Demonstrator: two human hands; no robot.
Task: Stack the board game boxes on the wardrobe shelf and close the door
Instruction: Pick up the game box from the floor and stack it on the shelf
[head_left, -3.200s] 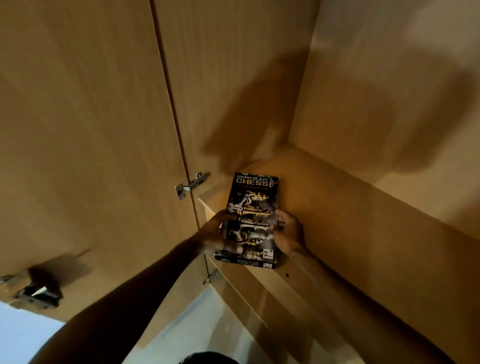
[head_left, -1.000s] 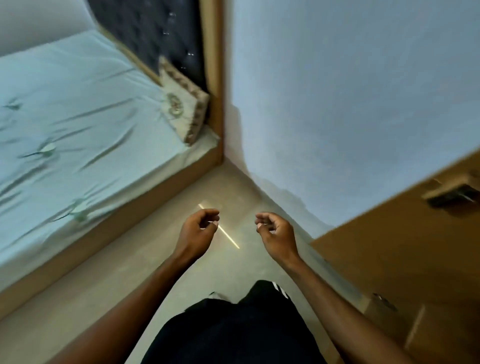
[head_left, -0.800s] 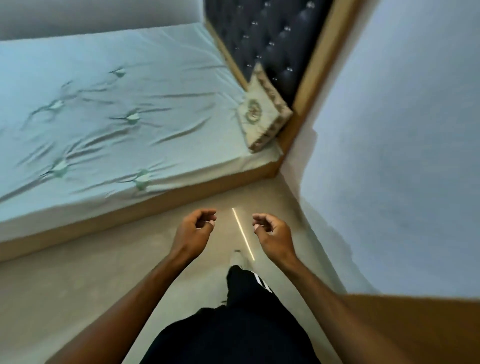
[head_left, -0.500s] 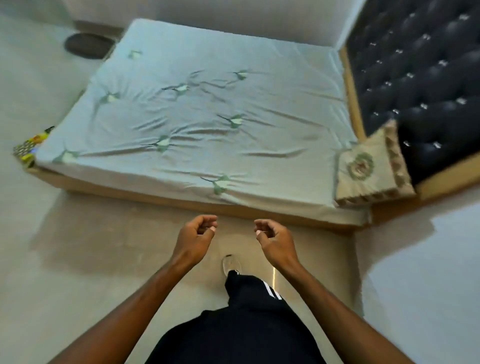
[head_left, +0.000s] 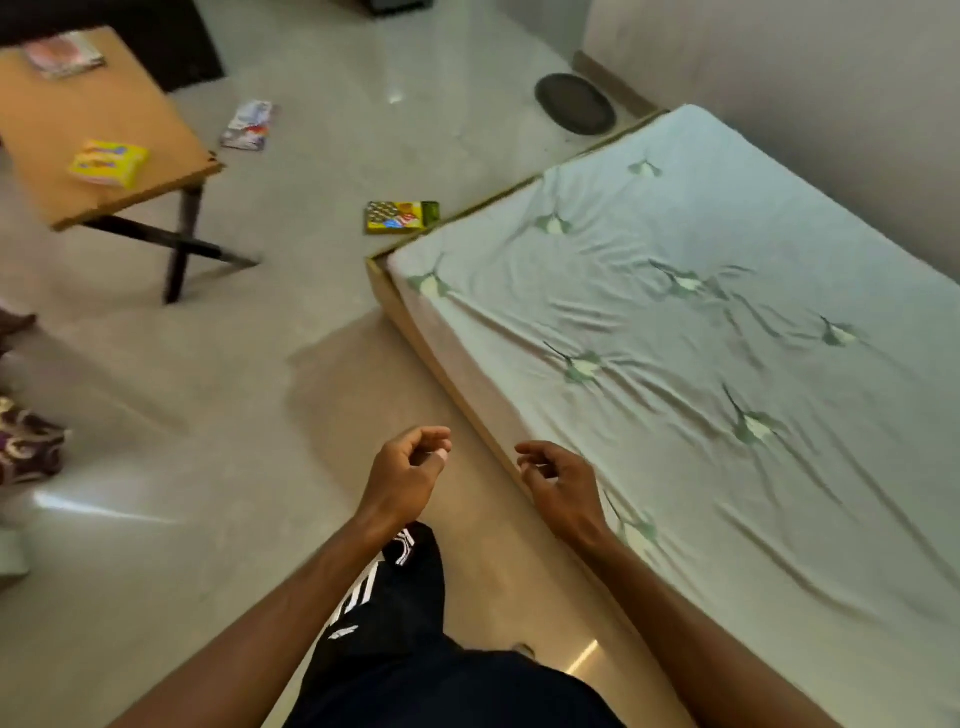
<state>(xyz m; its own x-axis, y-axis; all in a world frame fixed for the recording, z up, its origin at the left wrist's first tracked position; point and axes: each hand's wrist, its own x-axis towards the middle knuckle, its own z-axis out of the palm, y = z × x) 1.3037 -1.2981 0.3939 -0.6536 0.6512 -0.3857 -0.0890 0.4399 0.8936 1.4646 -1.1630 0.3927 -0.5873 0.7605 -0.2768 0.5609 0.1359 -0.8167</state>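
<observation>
left hand (head_left: 402, 475) and right hand (head_left: 558, 480) loosely curled, empty | boxes left: yellow-green box (head_left: 401, 216) on floor at bed (head_left: 701, 338) corner, white box (head_left: 248, 124) beyond it, yellow box (head_left: 108, 162) on worktop (head_left: 47, 119) | wardrobe out of view, door step pending

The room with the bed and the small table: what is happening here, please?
A person walks across the room with both hands empty; the left hand and the right hand are loosely curled and hold nothing. Game boxes lie scattered: a yellow-green box on the floor beside the bed corner, a white box on the floor further off, and a yellow box and a pinkish box on the wooden table. The wardrobe is out of view.
</observation>
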